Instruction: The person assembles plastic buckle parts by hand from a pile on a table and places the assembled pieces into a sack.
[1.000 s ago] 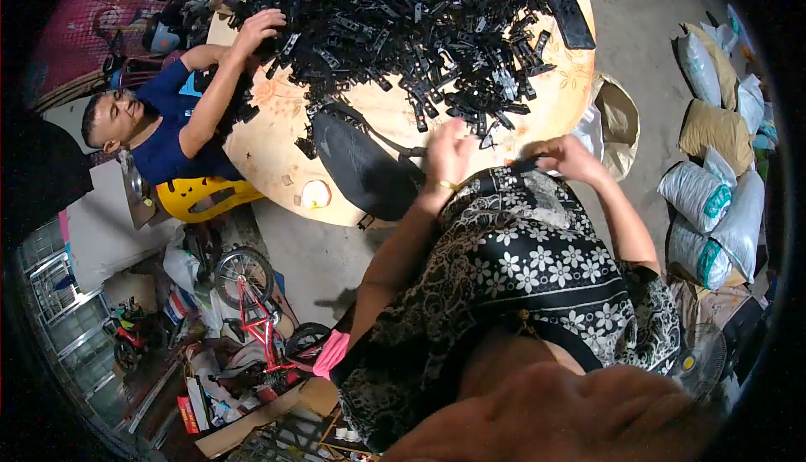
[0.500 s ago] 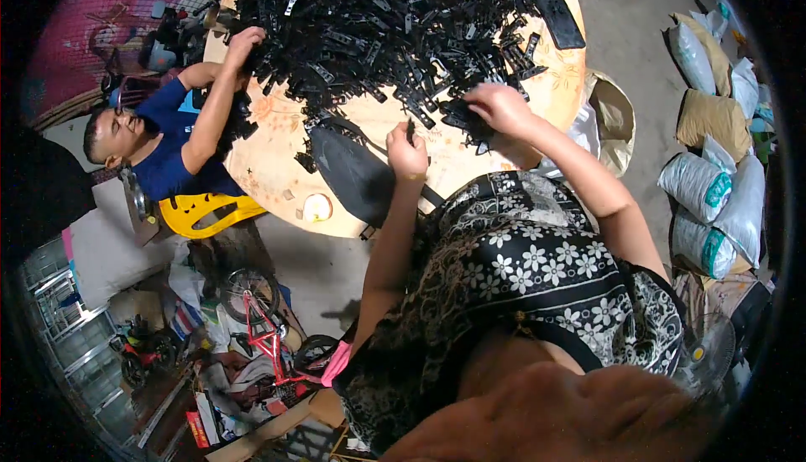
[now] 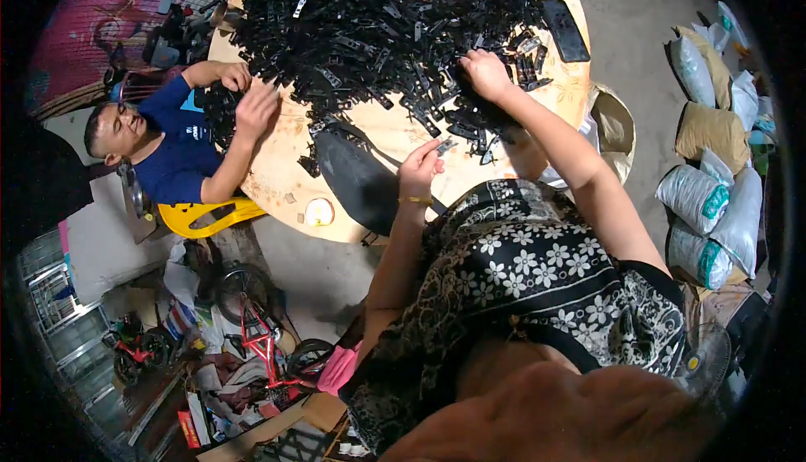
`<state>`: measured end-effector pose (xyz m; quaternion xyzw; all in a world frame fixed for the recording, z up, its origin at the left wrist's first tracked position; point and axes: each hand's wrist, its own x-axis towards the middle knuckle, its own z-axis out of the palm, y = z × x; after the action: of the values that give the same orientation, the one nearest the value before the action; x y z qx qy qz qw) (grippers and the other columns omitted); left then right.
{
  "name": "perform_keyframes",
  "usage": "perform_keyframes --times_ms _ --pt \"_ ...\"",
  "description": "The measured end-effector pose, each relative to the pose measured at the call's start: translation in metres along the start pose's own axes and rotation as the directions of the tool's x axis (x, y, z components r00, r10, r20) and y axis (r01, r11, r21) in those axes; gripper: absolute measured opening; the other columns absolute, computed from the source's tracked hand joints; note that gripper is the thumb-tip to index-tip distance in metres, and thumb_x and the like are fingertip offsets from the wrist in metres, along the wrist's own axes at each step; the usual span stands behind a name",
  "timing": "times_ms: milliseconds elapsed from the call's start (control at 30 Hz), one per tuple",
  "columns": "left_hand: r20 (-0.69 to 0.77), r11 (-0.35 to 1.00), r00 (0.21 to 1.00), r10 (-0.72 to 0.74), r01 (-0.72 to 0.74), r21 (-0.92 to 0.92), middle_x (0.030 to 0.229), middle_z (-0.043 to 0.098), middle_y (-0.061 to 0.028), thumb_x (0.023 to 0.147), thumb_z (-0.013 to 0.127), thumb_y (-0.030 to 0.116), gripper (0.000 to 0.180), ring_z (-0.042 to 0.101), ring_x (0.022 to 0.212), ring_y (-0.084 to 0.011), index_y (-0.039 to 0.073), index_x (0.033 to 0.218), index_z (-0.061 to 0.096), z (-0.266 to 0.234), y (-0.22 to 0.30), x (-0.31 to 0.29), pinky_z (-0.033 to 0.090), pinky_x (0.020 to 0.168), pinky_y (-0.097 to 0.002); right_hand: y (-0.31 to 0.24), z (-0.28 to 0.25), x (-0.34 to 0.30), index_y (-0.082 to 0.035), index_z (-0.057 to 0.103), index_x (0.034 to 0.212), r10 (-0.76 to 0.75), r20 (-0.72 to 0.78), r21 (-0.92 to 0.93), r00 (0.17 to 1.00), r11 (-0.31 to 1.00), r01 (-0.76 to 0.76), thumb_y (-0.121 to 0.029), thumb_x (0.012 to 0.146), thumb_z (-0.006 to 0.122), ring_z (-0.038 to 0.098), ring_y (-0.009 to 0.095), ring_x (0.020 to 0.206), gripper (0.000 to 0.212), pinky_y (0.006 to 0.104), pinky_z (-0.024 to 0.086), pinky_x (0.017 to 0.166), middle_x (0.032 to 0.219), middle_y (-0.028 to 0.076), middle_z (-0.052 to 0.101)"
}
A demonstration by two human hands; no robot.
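A wide heap of small black plastic clip-like parts [image 3: 361, 42] covers the far half of the round table [image 3: 285, 139]. My left hand [image 3: 417, 172], near the table's close edge, pinches one small dark clip-like part [image 3: 446, 147] with a shiny face. My right hand [image 3: 487, 74] rests at the right side of the heap, fingers curled down among the parts. Whatever those fingertips hold is hidden. Between my arms, a smaller cluster of black parts [image 3: 478, 122] lies close to me. A flat black bag-like item [image 3: 357, 178] lies beside my left hand.
Across at the left, a person in a blue shirt [image 3: 180, 139] has both hands at the heap's edge. Two phones, one a dark phone [image 3: 566, 31], lie at the right rim. A round white item [image 3: 318, 212] sits near the front edge. Filled sacks [image 3: 714, 139] stand right.
My right hand has moved farther away, into the heap's right side. My left hand has turned, showing the part it pinches. The other person's hands have come closer together.
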<state>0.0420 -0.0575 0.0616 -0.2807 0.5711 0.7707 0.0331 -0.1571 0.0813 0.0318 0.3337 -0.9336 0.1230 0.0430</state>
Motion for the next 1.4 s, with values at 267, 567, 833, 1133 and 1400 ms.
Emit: perform_keyframes --times_ms 267,567,833,1133,1400 --pt "0.128 0.998 0.991 -0.038 0.044 -0.043 0.086 0.052 -0.0071 0.082 0.048 0.006 0.028 0.05 0.068 -0.0114 -0.006 0.107 0.046 0.014 -0.004 0.003 0.043 0.059 -0.0209 0.007 0.001 -0.014 -0.005 0.057 0.095 0.074 -0.215 0.604 0.974 0.794 0.073 -0.002 0.066 0.059 0.055 0.021 0.083 0.029 0.0329 0.044 0.073 0.086 0.01 0.058" --pt "0.137 0.992 0.991 0.0 0.018 -0.128 0.092 0.054 -0.0111 0.082 0.046 0.004 0.027 0.053 0.073 -0.0146 -0.006 0.108 0.045 0.01 -0.011 0.009 0.045 0.064 -0.0236 -0.001 -0.025 -0.046 -0.005 0.05 0.11 0.115 0.441 0.89 0.89 -0.183 -0.418 -0.005 0.077 0.055 0.053 0.005 0.079 0.034 0.0181 0.043 0.07 0.093 -0.002 0.057" --pt "0.073 0.976 0.979 0.192 -0.198 0.087 0.077 0.057 -0.0086 0.083 0.044 0.003 0.03 0.055 0.065 -0.0113 -0.005 0.112 0.043 0.031 0.007 0.008 0.046 0.06 -0.0211 -0.042 -0.052 -0.09 0.001 0.047 0.107 -0.164 0.418 0.877 0.894 -0.185 -0.444 -0.004 0.078 0.052 0.052 0.006 0.072 0.03 0.0202 0.045 0.058 0.089 0.004 0.056" --pt "0.076 0.978 0.976 0.204 -0.207 0.037 0.089 0.053 -0.0105 0.083 0.042 0.002 0.031 0.055 0.074 -0.0146 -0.008 0.113 0.041 0.035 0.002 -0.003 0.048 0.072 -0.0251 -0.05 -0.057 -0.096 0.003 0.06 0.088 0.075 0.477 0.879 0.876 -0.05 -0.474 -0.006 0.073 0.059 0.056 0.008 0.056 0.017 0.0202 0.046 0.051 0.074 0.007 0.062" --pt "0.114 0.954 0.973 0.201 -0.221 0.203 0.096 0.055 -0.0105 0.08 0.049 0.0 0.033 0.055 0.076 -0.0106 -0.007 0.112 0.043 0.033 0.007 -0.009 0.045 0.067 -0.019 -0.06 -0.06 -0.094 0.003 0.059 0.086 0.096 0.502 0.865 0.859 -0.049 -0.5 -0.006 0.074 0.059 0.055 0.008 0.056 0.015 0.0198 0.046 0.051 0.073 0.006 0.061"
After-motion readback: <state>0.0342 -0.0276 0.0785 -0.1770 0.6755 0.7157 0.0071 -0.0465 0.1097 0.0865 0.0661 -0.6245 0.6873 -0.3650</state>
